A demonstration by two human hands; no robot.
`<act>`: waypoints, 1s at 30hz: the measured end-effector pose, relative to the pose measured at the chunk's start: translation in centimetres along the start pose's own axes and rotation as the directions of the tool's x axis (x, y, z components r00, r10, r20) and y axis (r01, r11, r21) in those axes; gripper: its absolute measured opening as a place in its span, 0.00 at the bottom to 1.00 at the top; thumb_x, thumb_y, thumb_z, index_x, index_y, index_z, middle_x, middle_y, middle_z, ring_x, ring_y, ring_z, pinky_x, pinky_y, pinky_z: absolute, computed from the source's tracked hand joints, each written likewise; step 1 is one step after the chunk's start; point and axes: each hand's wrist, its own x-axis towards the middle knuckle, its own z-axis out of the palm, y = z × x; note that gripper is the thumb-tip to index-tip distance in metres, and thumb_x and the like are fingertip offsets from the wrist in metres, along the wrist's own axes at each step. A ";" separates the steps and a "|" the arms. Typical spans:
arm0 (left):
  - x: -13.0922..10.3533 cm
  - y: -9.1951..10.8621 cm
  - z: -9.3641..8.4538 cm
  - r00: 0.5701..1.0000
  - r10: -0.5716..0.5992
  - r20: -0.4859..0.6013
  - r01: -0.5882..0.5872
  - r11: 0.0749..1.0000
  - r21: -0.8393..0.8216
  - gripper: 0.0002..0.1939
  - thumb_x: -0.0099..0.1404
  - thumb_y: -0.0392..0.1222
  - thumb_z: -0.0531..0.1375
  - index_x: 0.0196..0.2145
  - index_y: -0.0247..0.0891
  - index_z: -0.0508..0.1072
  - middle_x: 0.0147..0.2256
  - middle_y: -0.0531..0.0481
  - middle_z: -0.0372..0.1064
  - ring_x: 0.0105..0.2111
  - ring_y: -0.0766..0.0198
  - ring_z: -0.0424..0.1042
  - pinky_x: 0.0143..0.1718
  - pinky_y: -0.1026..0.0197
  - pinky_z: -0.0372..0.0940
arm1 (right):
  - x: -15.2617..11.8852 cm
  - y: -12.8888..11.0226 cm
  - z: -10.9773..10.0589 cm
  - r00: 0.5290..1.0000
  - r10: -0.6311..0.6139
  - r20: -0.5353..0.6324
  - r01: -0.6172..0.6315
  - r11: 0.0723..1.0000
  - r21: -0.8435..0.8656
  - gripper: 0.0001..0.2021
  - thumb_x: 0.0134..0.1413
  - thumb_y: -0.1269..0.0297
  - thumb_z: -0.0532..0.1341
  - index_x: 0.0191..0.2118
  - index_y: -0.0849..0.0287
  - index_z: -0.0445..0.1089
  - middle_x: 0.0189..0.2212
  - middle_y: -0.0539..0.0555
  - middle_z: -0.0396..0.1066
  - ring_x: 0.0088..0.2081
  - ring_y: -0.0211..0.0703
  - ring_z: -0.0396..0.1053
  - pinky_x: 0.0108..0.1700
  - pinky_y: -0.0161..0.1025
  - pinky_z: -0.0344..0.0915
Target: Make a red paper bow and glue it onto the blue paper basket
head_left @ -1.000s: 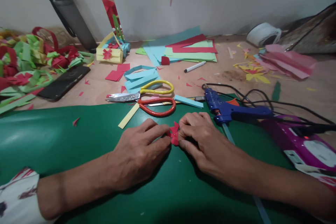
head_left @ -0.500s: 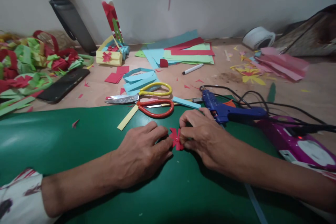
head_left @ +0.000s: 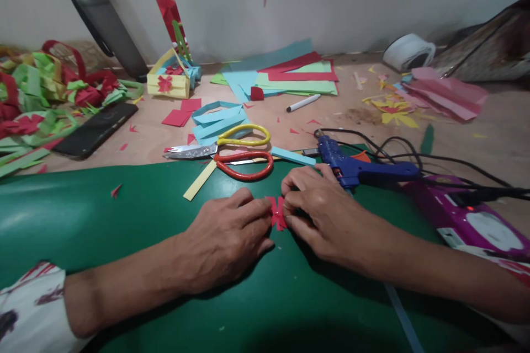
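A small red paper piece with cut flaps (head_left: 278,214) lies on the green mat (head_left: 136,215) between both hands. My left hand (head_left: 234,234) pinches its left edge, fingers bent and close together. On the opposite side my right hand (head_left: 317,212) grips the right edge between thumb and fingers. Just beyond the hands rest scissors (head_left: 244,166) with one yellow and one red handle. A blue glue gun (head_left: 351,168) lies behind my right hand. Pale yellow (head_left: 200,180) and light blue (head_left: 293,156) paper strips are near the scissors.
At the left are a phone (head_left: 97,129) and a heap of paper crafts (head_left: 37,88). A small yellow paper basket (head_left: 168,84), coloured sheets (head_left: 290,74) and a marker (head_left: 303,103) stand or lie behind. Black cables run to a purple box (head_left: 467,220) at right.
The red piece has turned slightly between my fingers, and my left fingertips sit a little further over its left edge. The whole view has shifted slightly.
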 end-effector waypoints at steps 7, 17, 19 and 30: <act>-0.1 -0.1 0.1 1.000 -0.002 0.001 0.002 1.000 -0.024 0.10 0.68 0.40 0.54 0.36 0.33 0.72 0.39 0.45 0.71 0.33 0.59 0.63 0.34 0.55 0.64 | 0.2 0.0 0.0 0.998 0.048 0.033 -0.048 0.999 0.003 0.11 0.54 0.74 0.56 0.22 0.61 0.63 0.33 0.54 0.64 0.40 0.45 0.59 0.44 0.46 0.51; -0.2 0.0 -0.1 1.000 -0.010 -0.011 0.010 1.000 -0.011 0.09 0.68 0.40 0.54 0.35 0.34 0.72 0.38 0.46 0.71 0.32 0.60 0.62 0.32 0.57 0.63 | 0.3 -0.1 0.1 0.996 0.076 0.043 -0.077 0.997 0.016 0.12 0.55 0.73 0.55 0.21 0.61 0.64 0.33 0.54 0.65 0.40 0.45 0.60 0.44 0.45 0.52; -0.2 0.0 -0.1 1.000 -0.012 -0.009 0.012 1.000 -0.006 0.09 0.68 0.40 0.54 0.36 0.34 0.72 0.38 0.46 0.71 0.32 0.60 0.62 0.33 0.57 0.63 | 0.4 -0.1 0.2 0.996 0.072 0.050 -0.072 0.997 0.010 0.11 0.55 0.73 0.56 0.22 0.61 0.64 0.34 0.54 0.65 0.40 0.45 0.60 0.45 0.45 0.51; -0.3 0.0 0.0 1.000 -0.017 -0.017 0.017 1.000 -0.017 0.09 0.68 0.40 0.54 0.39 0.33 0.72 0.40 0.45 0.71 0.33 0.59 0.62 0.33 0.56 0.63 | 0.4 0.2 0.2 0.999 0.035 0.025 -0.034 0.999 -0.022 0.11 0.53 0.73 0.56 0.21 0.61 0.64 0.32 0.53 0.65 0.39 0.45 0.61 0.44 0.47 0.50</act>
